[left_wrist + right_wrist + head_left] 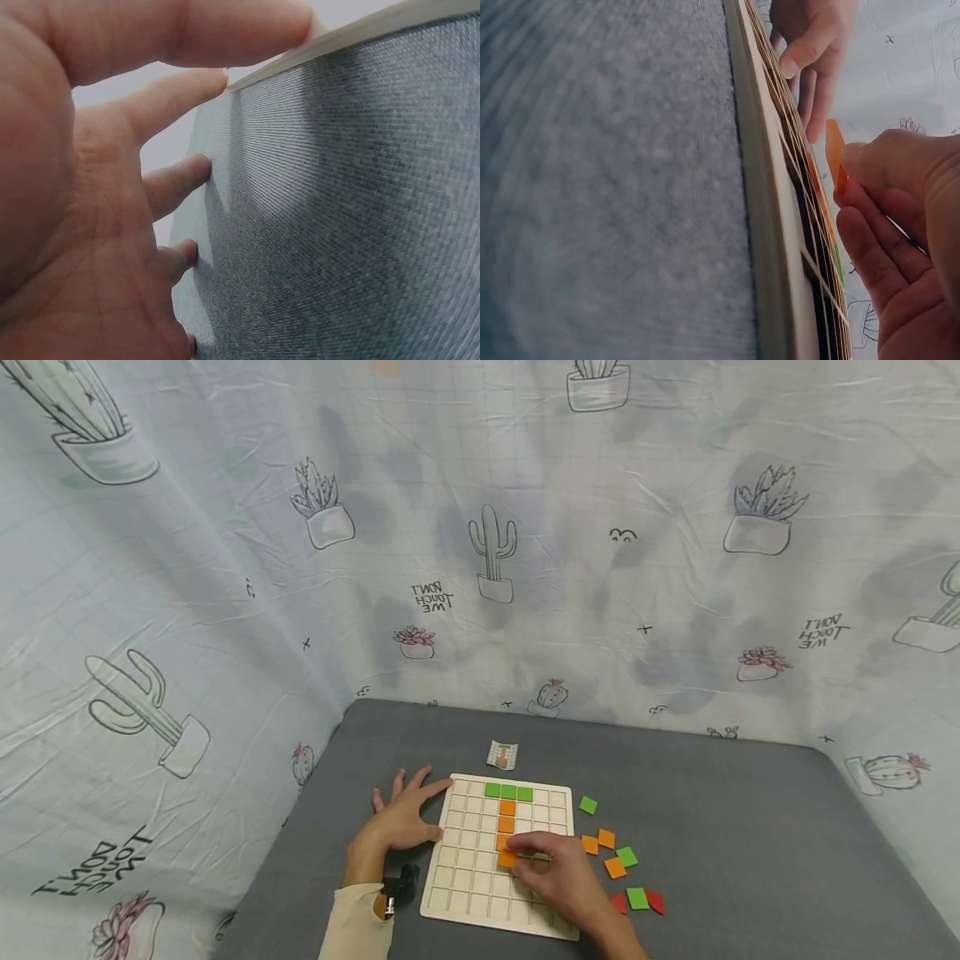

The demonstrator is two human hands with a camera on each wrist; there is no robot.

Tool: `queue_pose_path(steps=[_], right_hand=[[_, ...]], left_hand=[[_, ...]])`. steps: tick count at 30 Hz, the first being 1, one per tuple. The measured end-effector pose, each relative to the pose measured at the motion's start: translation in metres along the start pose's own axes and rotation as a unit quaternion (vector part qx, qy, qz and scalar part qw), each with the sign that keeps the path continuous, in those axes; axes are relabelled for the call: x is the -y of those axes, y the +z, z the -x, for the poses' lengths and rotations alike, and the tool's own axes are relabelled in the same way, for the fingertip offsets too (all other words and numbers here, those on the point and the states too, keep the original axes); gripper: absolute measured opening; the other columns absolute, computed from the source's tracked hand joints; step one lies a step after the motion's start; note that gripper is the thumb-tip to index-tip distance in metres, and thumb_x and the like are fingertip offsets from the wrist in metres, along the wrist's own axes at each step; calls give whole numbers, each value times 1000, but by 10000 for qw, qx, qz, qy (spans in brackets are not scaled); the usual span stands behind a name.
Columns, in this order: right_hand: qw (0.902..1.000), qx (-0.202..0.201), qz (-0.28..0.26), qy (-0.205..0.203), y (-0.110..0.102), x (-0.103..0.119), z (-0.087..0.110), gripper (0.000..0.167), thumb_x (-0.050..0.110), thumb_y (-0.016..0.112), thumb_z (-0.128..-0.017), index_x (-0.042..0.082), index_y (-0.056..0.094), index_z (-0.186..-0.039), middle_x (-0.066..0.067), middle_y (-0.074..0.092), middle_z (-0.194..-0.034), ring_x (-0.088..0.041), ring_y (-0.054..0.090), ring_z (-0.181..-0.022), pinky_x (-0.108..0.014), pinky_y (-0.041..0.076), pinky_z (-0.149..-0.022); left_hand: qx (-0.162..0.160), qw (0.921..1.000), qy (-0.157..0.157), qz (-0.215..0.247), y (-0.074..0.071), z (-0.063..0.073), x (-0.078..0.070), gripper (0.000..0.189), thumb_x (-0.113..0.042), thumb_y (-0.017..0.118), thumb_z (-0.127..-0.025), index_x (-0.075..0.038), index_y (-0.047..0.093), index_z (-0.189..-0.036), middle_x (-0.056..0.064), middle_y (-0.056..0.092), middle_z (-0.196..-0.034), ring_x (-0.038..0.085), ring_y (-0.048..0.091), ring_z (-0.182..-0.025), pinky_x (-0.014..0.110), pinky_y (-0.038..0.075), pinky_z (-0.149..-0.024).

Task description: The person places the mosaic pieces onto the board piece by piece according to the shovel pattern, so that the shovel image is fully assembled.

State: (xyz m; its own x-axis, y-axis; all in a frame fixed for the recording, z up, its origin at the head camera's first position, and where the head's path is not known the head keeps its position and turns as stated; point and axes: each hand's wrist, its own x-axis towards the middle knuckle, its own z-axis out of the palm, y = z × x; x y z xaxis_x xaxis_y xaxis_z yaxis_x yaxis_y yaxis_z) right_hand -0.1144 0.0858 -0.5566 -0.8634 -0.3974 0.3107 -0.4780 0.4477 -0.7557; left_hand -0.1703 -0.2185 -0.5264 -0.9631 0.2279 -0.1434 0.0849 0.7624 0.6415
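My right hand (558,870) pinches an orange square tile (835,156) between thumb and fingers, close over the wooden grid board (457,893). In the head view that tile overlaps the foot of a column of orange tiles (507,808) set in the board's cells. Three green tiles (508,792) lie in a row above the column. At the board's left edge, my left hand (405,814) is spread, its thumb and forefinger touching the rim. The left wrist view shows the left hand's fingers (180,180) straight, with their tips down at the grey tabletop.
Loose orange tiles (615,867), green tiles (637,898) and red pieces (655,902) lie right of the board on the grey table (720,827). A small pattern card (502,755) sits beyond the board's far edge. Printed cloth (555,543) hangs behind and at the sides.
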Motion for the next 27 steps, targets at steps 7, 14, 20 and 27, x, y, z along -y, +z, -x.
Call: queue_pose_path(steps=[7, 14, 20, 27], right_hand=[[9992, -36, 281, -269, 3, 2, -2, 31, -4, 87, -85, 11, 84, -112, 4, 84, -108, -13, 79, -96, -33, 66, -87], [9980, -24, 479, -418, 6, 4, -3, 34, -7, 87, -84, 12, 84, -112, 4, 84, -110, -12, 79, -100, -32, 66, -87], [9962, 7, 669, -562, 7, 4, -4, 34, -5, 89, -83, 12, 84, -112, 5, 84, -110, -11, 79, -101, -30, 65, -89], [9953, 66, 772, -578, 7, 4, -5, 35, -3, 90, -83, 12, 84, -113, 5, 84, -112, -10, 79, -105, -31, 65, -91]], left_hand=[[-10, 10000, -29, 6, -1, 2, -1, 86, -10, 90, -83, -23, 57, -162, 18, 28, -180, 59, 2, -167, 91, -8, -119], [21, 10000, -56, -29, -1, 1, -1, 86, -11, 89, -83, -24, 57, -162, 18, 28, -180, 59, 2, -167, 91, -8, -119], [34, 10000, -30, -35, 0, -1, 0, 87, -11, 89, -83, -24, 56, -162, 18, 27, -181, 58, 1, -167, 90, -9, -119], [-1, 9999, -43, -99, 0, -2, 1, 88, -11, 89, -81, -24, 57, -162, 18, 28, -180, 58, 3, -167, 91, -9, -118]])
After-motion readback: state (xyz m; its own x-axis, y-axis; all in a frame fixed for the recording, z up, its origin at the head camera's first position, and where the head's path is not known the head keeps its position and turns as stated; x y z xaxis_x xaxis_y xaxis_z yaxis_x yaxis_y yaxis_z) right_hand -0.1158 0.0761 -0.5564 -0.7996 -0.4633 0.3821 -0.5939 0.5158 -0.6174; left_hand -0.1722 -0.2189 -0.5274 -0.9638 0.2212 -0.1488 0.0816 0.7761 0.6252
